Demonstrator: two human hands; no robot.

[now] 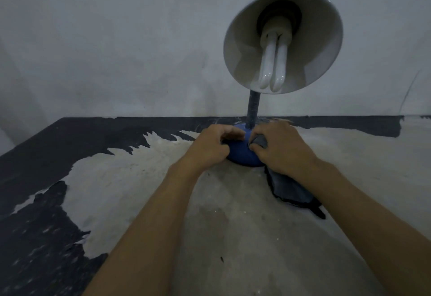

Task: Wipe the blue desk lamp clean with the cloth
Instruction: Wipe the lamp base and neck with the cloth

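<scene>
One lamp (pixel 245 153), one cloth (pixel 291 190), two hands gripping.

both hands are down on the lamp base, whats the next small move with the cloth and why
Probably sweep the cloth around the front of the blue base. The right hand pinches a bunched part of it against the base's right side, the rest trailing on the table, while the left hand grips the base's left side, seemingly steadying it. The neck and shade can wait.
</scene>
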